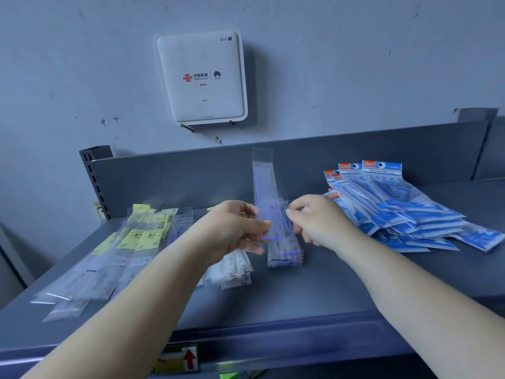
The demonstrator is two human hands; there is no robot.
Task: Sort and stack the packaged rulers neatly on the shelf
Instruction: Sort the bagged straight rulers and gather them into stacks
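Note:
On the grey metal shelf point(314, 291), both hands hold one clear packaged ruler with a blue edge point(263, 181), tilted upward toward the back panel. My left hand point(232, 228) pinches its left side, and my right hand point(317, 220) pinches its right side. Just under the held ruler lies a small stack of similar clear blue-edged rulers point(285, 254). A loose pile of white rulers in clear sleeves point(235, 272) sits below my left hand. Rulers with yellow labels point(136, 236) are spread at the left.
A fanned heap of blue geometric-set packets point(404, 212) fills the right of the shelf. The shelf's grey back panel point(355, 160) rises behind. A white WiFi router point(202, 77) hangs on the wall above. A red arrow label point(188, 358) sits under the front lip.

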